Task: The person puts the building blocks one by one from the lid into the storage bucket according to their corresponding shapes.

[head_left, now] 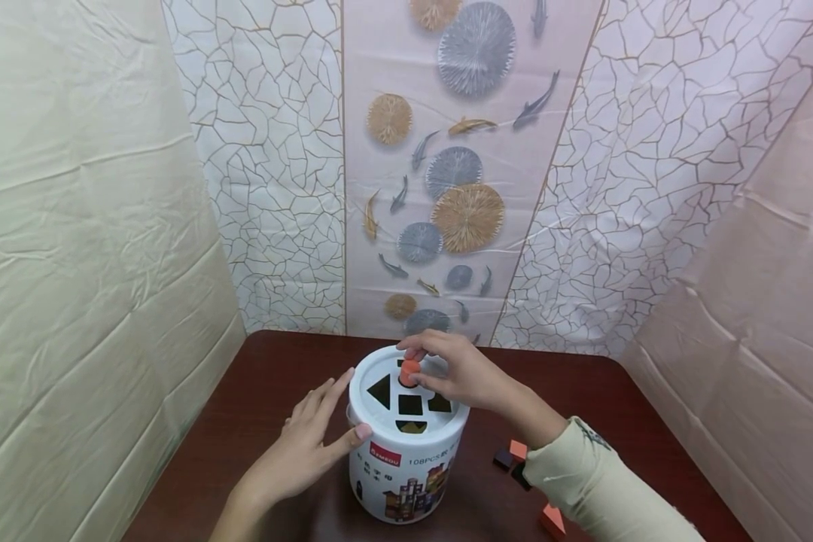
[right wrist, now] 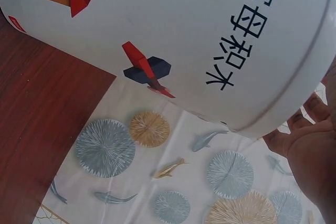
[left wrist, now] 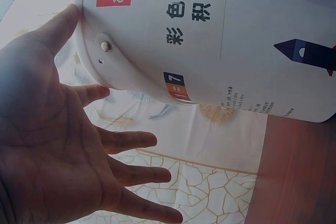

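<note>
A white toy-block bucket (head_left: pixel 406 459) stands upright on the table, its white lid (head_left: pixel 383 414) cut with shaped holes. My right hand (head_left: pixel 461 370) pinches an orange-red cylinder block (head_left: pixel 409 369) between thumb and fingers, right at the round hole near the lid's far side. In the right wrist view the bucket's wall hides the block, and only part of that hand shows at the rim. My left hand (head_left: pixel 305 444) is spread at the bucket's left side. Its thumb and index fingertips touch the rim, while the left wrist view shows the other fingers straight, away from the wall.
On the dark red table (head_left: pixel 284 376), right of the bucket, lie several loose blocks: an orange one (head_left: pixel 518 450), dark ones (head_left: pixel 503 460) and an orange-red one (head_left: pixel 552 519) by my sleeve. A white handle (left wrist: pixel 142 77) hangs on the bucket's side. Patterned cloth walls enclose the table.
</note>
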`<act>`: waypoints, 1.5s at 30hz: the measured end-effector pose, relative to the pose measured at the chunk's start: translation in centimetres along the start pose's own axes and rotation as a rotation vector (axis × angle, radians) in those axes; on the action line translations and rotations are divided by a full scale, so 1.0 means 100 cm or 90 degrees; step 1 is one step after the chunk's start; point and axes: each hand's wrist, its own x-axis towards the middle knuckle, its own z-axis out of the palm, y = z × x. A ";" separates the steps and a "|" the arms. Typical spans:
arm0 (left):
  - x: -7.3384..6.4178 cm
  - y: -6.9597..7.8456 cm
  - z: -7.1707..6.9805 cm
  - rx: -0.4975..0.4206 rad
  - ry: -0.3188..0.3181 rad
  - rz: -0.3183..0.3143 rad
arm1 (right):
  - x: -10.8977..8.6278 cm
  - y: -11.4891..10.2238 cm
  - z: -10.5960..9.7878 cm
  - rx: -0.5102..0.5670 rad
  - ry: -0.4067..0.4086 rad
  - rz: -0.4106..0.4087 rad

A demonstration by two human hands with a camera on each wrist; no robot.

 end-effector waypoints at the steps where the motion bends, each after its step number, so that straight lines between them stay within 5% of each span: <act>1: 0.000 0.000 0.001 0.002 0.000 0.002 | -0.001 0.000 0.001 -0.002 0.000 -0.003; 12: 0.001 0.002 0.004 0.009 0.003 0.012 | -0.024 -0.004 -0.012 -0.011 0.008 0.058; 29: 0.002 0.003 -0.001 0.008 0.001 0.007 | -0.090 -0.001 -0.044 -0.089 0.059 0.115; 45: -0.001 0.001 -0.001 0.017 0.008 0.010 | -0.126 -0.001 -0.050 -0.112 0.055 0.152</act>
